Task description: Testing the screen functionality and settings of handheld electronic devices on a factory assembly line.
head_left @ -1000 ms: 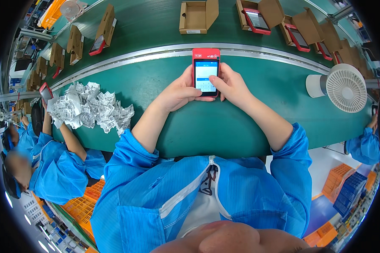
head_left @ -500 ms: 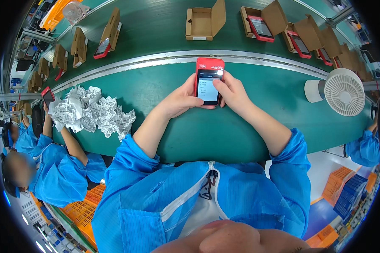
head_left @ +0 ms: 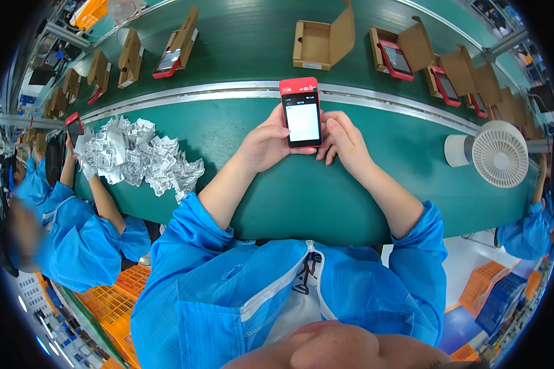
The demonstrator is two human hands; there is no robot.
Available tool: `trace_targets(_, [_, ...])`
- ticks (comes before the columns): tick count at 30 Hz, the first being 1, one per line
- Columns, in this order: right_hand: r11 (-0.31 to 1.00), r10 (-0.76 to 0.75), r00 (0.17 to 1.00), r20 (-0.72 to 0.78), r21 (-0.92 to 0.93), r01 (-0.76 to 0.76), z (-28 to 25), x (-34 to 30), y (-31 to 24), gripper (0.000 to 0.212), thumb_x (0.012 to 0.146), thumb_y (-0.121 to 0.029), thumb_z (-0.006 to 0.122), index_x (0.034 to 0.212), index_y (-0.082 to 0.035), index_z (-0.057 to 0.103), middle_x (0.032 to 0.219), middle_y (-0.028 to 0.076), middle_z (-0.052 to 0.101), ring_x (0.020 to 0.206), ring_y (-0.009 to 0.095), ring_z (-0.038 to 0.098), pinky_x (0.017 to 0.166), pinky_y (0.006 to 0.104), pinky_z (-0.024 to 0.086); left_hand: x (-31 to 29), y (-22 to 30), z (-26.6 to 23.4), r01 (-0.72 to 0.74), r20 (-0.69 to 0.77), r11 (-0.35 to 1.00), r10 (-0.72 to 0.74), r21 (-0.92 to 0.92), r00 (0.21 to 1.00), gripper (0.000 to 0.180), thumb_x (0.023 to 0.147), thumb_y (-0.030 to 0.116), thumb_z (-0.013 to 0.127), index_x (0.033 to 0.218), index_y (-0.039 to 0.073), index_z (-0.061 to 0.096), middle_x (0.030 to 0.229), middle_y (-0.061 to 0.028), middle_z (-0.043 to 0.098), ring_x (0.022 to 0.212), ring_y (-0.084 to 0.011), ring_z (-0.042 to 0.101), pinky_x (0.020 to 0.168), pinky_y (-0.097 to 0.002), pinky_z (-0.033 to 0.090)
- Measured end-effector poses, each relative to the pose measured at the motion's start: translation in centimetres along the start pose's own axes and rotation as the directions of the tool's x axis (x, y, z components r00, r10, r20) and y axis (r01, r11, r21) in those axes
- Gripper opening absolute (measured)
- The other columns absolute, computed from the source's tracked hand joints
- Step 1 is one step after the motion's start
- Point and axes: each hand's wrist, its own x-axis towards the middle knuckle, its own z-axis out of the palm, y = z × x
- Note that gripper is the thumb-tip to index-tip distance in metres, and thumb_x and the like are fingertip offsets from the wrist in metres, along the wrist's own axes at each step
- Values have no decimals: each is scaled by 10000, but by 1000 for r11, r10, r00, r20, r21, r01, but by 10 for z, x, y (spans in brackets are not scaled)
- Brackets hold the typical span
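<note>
A red handheld terminal (head_left: 300, 83) with a lit, mostly white screen is held upright over the green bench. My left hand (head_left: 266, 140) wraps its left and lower side, the thumb lying along the screen's left edge. Just beside the terminal's lower right side, my right hand (head_left: 346, 142) holds nothing, its fingers loosely bent and apart. Whether a right fingertip brushes the casing is hard to tell.
A heap of crumpled printed paper slips (head_left: 138, 154) lies left on the bench. At right stands a white fan (head_left: 500, 154). Beyond a metal rail (head_left: 228, 90), open cardboard boxes (head_left: 314, 46) line a green belt, several with red terminals. A co-worker (head_left: 74, 227) sits at left.
My right hand has come off the terminal and moved slightly right and down. The screen has gone from a list to a mostly blank white page. The whole view has shifted a little.
</note>
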Motion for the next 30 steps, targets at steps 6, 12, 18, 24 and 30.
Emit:
trace_targets(6, [953,214,955,204,171,-250,-2,1,5,400,1007,-385,372,1065,0,465,856,145,574,654,199,640,478,264,513,-1,0,-8,-48,9,995,49,-91,999,776,803,280,580,1456,173,175,1432,-155,341,1257,-316,440,911,-435,468])
trace_targets(12, [908,109,977,182,382,-172,-1,3,-2,345,1015,-323,366,1053,2,478,841,137,589,662,202,626,554,288,524,-3,1,-11,-13,75,997,18,-71,997,768,820,271,590,1457,153,177,1412,-142,369,1230,-310,457,920,-452,458])
trace_targets(18, [936,58,998,-15,348,-49,-24,51,-25,344,1014,-294,366,966,22,492,798,128,603,615,190,613,549,289,520,-4,1,-8,65,145,997,-71,47,987,658,873,217,579,1435,97,259,1360,-143,424,1226,-271,471,953,-425,443])
trace_targets(24, [857,157,980,-120,510,-75,-49,94,5,431,1002,-376,391,996,39,509,779,126,608,627,189,600,529,288,501,-6,-1,-17,73,115,997,-75,27,990,617,870,167,585,1407,83,292,1325,-142,455,1196,-266,504,938,-429,463])
trace_targets(30, [882,295,934,202,320,-348,-3,65,-27,514,991,-474,352,1067,3,527,768,111,626,589,170,620,449,245,494,-5,-8,-22,53,208,951,-121,306,971,242,758,17,510,960,6,642,1014,-131,645,1074,-221,583,920,-350,458])
